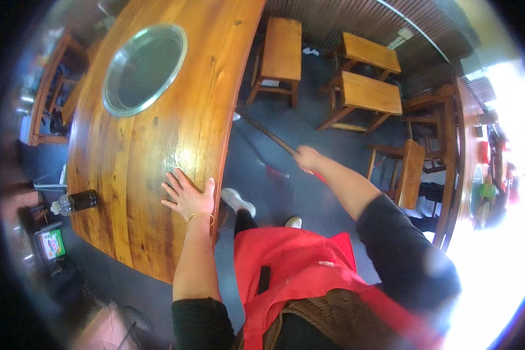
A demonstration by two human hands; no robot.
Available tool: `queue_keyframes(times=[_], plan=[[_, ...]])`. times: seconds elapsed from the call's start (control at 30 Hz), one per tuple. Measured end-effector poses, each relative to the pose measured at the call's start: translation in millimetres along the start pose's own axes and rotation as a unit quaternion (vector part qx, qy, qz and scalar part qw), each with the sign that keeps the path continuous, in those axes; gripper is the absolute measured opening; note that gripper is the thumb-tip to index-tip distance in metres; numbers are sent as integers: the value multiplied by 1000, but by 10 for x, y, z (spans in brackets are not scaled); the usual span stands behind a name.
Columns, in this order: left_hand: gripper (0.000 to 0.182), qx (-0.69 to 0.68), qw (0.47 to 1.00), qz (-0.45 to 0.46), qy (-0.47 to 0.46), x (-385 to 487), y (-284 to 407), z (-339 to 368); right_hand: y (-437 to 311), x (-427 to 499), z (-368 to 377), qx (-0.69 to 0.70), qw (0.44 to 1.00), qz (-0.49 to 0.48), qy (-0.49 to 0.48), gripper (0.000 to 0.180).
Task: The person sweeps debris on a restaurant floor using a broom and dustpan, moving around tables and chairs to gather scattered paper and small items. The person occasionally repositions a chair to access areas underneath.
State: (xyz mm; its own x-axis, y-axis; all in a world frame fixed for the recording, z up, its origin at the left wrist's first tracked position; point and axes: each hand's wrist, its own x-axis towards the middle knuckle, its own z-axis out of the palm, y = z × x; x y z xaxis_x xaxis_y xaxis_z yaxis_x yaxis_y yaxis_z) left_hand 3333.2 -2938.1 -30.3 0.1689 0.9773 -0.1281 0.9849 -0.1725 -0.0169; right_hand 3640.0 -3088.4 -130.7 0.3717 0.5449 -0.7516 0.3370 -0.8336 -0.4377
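My left hand (189, 196) rests palm down on the wooden table (127, 166), near its right edge. Its fingers are spread and hold nothing. My right hand (307, 159) is closed around a long thin handle (269, 132), out over the dark floor. The handle slants away to the upper left, and its far end disappears beneath the tabletop, so I cannot tell what tool it belongs to. Farther along the table is a round opening with a shiny metal rim (181, 48). A dark bottle with a pale cap (79, 202) stands by the table's left edge.
Wooden stools stand to the right: one beside the table (282, 48), two together (371, 92), and another farther right (410, 175). A second wooden table (466, 131) runs along the right side. A ribbed wall (319, 17) closes off the far end.
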Motion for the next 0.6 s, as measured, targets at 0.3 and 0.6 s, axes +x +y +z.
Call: queue_keyframes(times=[0.3, 0.6], plan=[[100, -5, 999, 7, 38, 9, -178, 112, -83, 717, 694, -249, 954, -15, -167, 22], [95, -7, 1000, 23, 15, 19, 18, 48, 1940, -1773, 1542, -245, 956, 129, -99, 29]])
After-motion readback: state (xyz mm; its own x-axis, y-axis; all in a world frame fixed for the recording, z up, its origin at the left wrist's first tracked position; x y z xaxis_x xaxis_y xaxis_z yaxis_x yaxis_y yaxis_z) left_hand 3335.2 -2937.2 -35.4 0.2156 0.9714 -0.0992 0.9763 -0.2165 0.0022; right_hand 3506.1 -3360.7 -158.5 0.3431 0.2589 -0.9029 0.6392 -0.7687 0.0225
